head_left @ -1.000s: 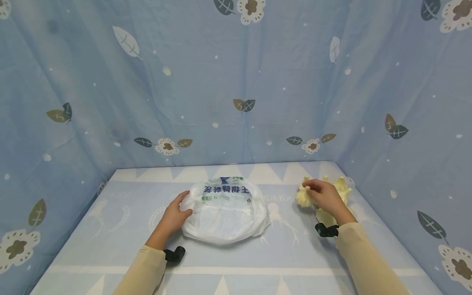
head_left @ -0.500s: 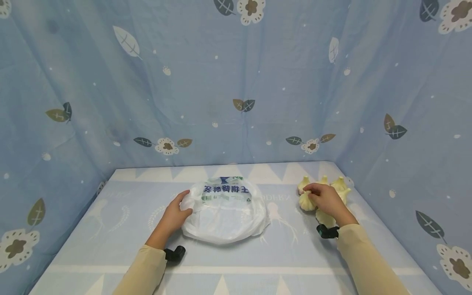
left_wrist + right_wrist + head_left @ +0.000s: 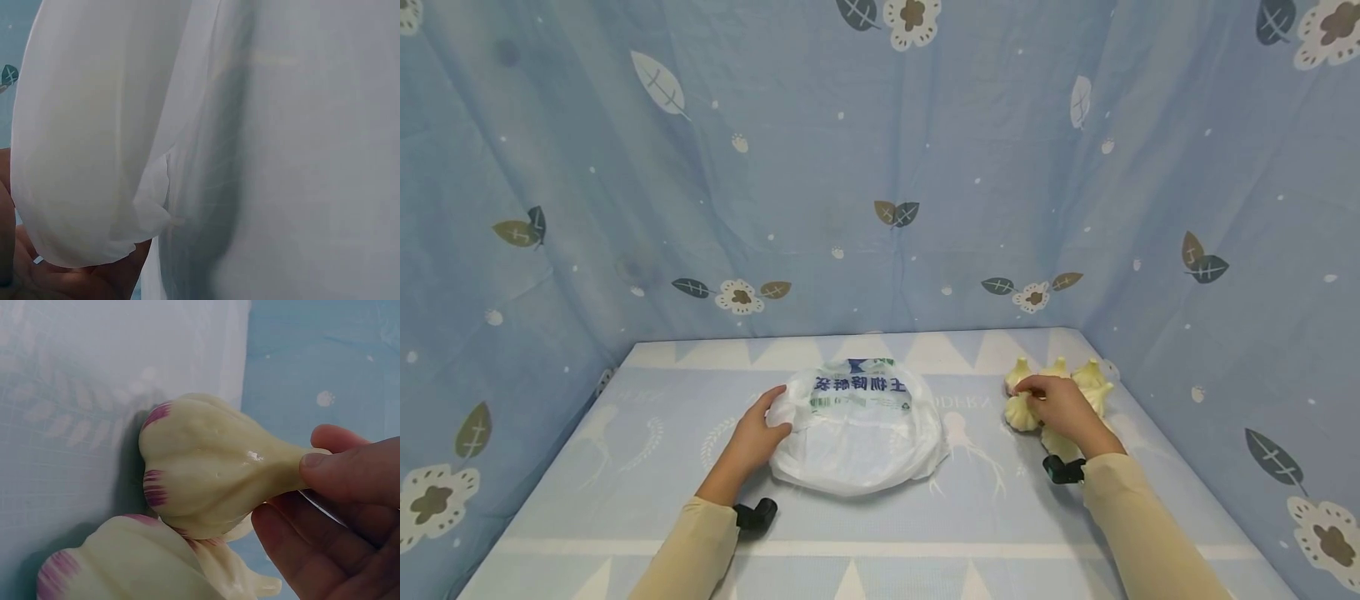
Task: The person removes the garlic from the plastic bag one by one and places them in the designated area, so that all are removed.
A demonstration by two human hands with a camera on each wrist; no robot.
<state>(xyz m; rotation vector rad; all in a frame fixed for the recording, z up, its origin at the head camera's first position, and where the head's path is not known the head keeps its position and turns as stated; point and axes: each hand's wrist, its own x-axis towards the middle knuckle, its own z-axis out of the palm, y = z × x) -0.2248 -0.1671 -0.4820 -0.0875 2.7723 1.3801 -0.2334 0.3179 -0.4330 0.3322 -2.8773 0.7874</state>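
A white translucent plastic bag (image 3: pixel 850 446) with printed lettering sits on the table, its mouth spread wide. My left hand (image 3: pixel 752 437) grips its left rim between thumb and fingers; in the left wrist view the bag's folded edge (image 3: pixel 81 187) covers part of that hand. Over on the right, my right hand (image 3: pixel 1063 408) pinches a garlic bulb (image 3: pixel 1022 412) by its stem. The right wrist view shows thumb and fingertips on the stem of this pale garlic bulb (image 3: pixel 200 465), which has purple streaks at its base. Several more garlic bulbs (image 3: pixel 1092 375) stand around that hand, partly hidden by it.
The table (image 3: pixel 865 575) has a pale blue and white patterned cover. A blue curtain (image 3: pixel 880 167) with leaves and flowers hangs behind it and along both sides. Black camera mounts (image 3: pixel 756 517) stick out at both wrists.
The pinched garlic bulb has shifted slightly lower, with the right hand making small movements. More of the bulb behind it now shows. My left hand and the bag have stayed put.
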